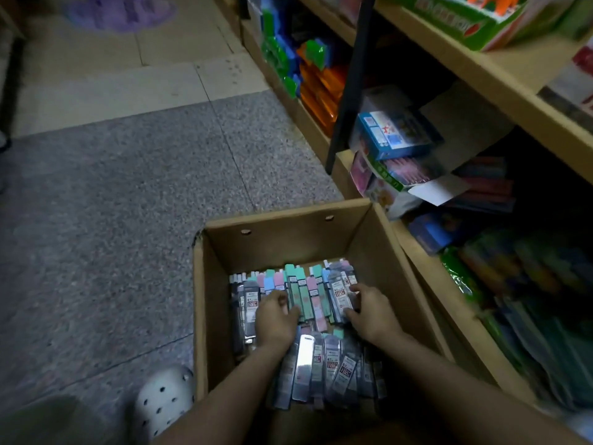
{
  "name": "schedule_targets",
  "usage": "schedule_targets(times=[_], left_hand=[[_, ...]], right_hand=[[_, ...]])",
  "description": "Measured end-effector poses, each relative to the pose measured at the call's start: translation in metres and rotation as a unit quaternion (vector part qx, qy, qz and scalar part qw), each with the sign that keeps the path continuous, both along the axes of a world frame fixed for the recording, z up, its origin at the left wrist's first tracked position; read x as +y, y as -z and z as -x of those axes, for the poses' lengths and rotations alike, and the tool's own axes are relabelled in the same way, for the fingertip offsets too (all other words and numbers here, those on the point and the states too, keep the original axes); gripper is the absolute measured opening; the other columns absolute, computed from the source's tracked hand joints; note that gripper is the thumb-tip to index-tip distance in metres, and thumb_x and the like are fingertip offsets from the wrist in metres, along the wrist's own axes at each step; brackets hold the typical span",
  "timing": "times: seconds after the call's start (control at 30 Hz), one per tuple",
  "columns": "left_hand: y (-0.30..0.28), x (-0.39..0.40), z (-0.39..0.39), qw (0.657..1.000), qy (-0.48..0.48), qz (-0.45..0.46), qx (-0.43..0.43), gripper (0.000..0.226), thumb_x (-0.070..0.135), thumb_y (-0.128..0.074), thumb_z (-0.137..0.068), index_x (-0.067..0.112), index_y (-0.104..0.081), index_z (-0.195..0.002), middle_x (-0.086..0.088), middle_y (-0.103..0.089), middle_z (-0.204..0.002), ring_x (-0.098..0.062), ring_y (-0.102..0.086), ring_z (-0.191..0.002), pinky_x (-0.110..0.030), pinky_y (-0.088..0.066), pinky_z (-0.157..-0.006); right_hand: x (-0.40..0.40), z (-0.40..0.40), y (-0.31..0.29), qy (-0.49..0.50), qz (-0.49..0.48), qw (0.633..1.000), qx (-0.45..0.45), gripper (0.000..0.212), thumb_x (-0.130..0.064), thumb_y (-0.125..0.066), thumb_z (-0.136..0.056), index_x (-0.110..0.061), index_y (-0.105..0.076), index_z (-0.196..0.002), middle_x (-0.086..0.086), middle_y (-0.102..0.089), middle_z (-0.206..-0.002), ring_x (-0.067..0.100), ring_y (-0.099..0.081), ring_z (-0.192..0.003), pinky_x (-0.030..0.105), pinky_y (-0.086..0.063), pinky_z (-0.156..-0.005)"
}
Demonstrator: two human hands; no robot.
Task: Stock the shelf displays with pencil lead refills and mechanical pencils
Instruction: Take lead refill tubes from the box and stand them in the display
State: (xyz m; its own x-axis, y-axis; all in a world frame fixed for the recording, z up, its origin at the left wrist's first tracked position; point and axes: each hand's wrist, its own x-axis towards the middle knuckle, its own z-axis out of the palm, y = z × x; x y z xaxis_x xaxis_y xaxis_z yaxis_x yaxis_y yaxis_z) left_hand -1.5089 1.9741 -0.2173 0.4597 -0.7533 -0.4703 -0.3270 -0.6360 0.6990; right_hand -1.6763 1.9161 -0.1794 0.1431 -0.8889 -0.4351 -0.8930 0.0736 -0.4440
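Observation:
An open cardboard box (282,239) stands on the floor, filled with flat packs of pencil lead refills (308,293) in grey, pink, teal and blue. Both my hands are inside it. My left hand (276,319) lies on the packs at the left, fingers curled down among them. My right hand (369,311) is at the right, its fingers curled round a bunch of the far packs. More grey refill packs (324,364) lie between my forearms, nearer to me.
Wooden shelves (455,56) run along the right, crowded with boxed stationery (394,133) and coloured packets (314,78). A black upright post (348,91) stands at the shelf corner. Grey speckled floor (112,203) stretches to the left. A white perforated clog (163,399) sits beside the box.

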Motion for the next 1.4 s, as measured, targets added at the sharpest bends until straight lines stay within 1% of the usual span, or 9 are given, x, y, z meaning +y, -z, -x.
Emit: schedule_targets(times=[0.17, 0.53, 0.67, 0.77, 0.87, 1.0, 1.1, 1.27, 1.4], left_hand=[[0.017, -0.029, -0.002, 0.986, 0.095, 0.039, -0.134, 0.037, 0.027, -0.073, -0.083, 0.016, -0.058, -0.115, -0.003, -0.056, -0.115, -0.022, -0.051, -0.109, -0.033, -0.042, -0.093], [0.034, -0.043, 0.005, 0.985, 0.066, 0.025, -0.158, 0.054, 0.017, -0.081, -0.075, 0.015, -0.049, -0.12, -0.006, -0.062, -0.113, -0.027, -0.057, -0.107, -0.042, -0.049, -0.09], [0.031, -0.039, 0.006, 0.981, 0.079, 0.034, -0.175, 0.051, 0.01, -0.077, -0.077, 0.014, -0.051, -0.121, -0.008, -0.062, -0.114, -0.029, -0.057, -0.109, -0.043, -0.048, -0.091], [0.028, -0.029, 0.009, 0.977, 0.101, 0.033, -0.184, 0.051, 0.008, -0.076, -0.077, 0.016, -0.053, -0.122, -0.008, -0.062, -0.113, -0.029, -0.055, -0.109, -0.042, -0.048, -0.092], [0.027, -0.019, 0.013, 0.982, 0.09, 0.02, -0.163, 0.051, 0.007, -0.076, -0.078, 0.02, -0.053, -0.121, -0.007, -0.063, -0.113, -0.027, -0.055, -0.11, -0.039, -0.049, -0.095], [0.024, -0.02, 0.01, 0.991, 0.067, 0.005, -0.12, 0.048, 0.0, -0.073, -0.078, 0.017, -0.054, -0.119, -0.007, -0.064, -0.105, -0.026, -0.06, -0.098, -0.029, -0.049, -0.081], [0.025, -0.023, 0.007, 0.994, 0.049, -0.015, -0.098, 0.036, 0.002, -0.073, -0.077, 0.018, -0.055, -0.105, -0.002, -0.062, -0.09, -0.021, -0.059, -0.083, -0.024, -0.043, -0.069], [0.017, -0.026, 0.004, 0.998, 0.037, -0.013, -0.054, 0.01, 0.005, -0.069, -0.083, 0.011, -0.06, -0.084, -0.002, -0.06, -0.083, -0.021, -0.055, -0.08, -0.023, -0.039, -0.068], [-0.018, -0.032, -0.002, 0.99, 0.047, 0.045, 0.129, 0.011, -0.007, -0.062, -0.087, -0.003, -0.057, -0.096, -0.013, -0.049, -0.086, -0.021, -0.046, -0.08, -0.027, -0.039, -0.073]], right_hand=[[-0.003, -0.007, 0.032, 0.009, -0.002, 1.0, 0.005, 0.054, -0.017, -0.069, -0.087, -0.018, -0.045, -0.136, 0.006, -0.051, -0.132, 0.022, -0.052, -0.12, 0.031, -0.042, -0.101], [0.003, -0.029, 0.058, 0.071, 0.037, 0.996, 0.049, 0.059, -0.013, -0.069, -0.086, -0.021, -0.043, -0.139, 0.003, -0.05, -0.135, 0.022, -0.051, -0.123, 0.032, -0.047, -0.097], [0.003, -0.024, 0.059, 0.088, 0.006, 0.996, -0.034, 0.039, -0.004, -0.066, -0.084, -0.018, -0.059, -0.121, 0.003, -0.06, -0.121, 0.018, -0.06, -0.106, 0.029, -0.052, -0.088], [0.008, -0.017, 0.056, 0.182, -0.082, 0.966, -0.163, 0.043, 0.001, -0.069, -0.082, -0.013, -0.059, -0.121, 0.001, -0.069, -0.101, 0.01, -0.063, -0.083, 0.017, -0.053, -0.065], [0.016, -0.012, 0.052, 0.253, -0.157, 0.915, -0.272, 0.073, 0.01, -0.072, -0.077, -0.016, -0.042, -0.139, -0.007, -0.063, -0.083, 0.005, -0.062, -0.072, 0.02, -0.052, -0.052], [0.021, -0.002, 0.053, 0.205, -0.148, 0.918, -0.306, 0.101, 0.015, -0.072, -0.074, -0.028, -0.024, -0.152, -0.017, -0.062, -0.087, 0.001, -0.069, -0.071, 0.021, -0.056, -0.057], [0.021, 0.0, 0.052, 0.181, -0.156, 0.925, -0.295, 0.093, 0.014, -0.072, -0.074, -0.026, -0.032, -0.148, -0.016, -0.059, -0.093, 0.004, -0.067, -0.077, 0.025, -0.059, -0.063], [0.021, -0.004, 0.05, 0.203, -0.16, 0.92, -0.295, 0.074, 0.01, -0.075, -0.074, -0.026, -0.041, -0.129, 0.001, -0.067, -0.096, 0.007, -0.067, -0.076, 0.023, -0.056, -0.056], [0.023, -0.011, 0.028, 0.254, -0.13, 0.9, -0.33, 0.054, 0.006, -0.07, -0.082, -0.028, -0.045, -0.114, 0.01, -0.068, -0.103, 0.018, -0.068, -0.077, 0.029, -0.057, -0.056]])
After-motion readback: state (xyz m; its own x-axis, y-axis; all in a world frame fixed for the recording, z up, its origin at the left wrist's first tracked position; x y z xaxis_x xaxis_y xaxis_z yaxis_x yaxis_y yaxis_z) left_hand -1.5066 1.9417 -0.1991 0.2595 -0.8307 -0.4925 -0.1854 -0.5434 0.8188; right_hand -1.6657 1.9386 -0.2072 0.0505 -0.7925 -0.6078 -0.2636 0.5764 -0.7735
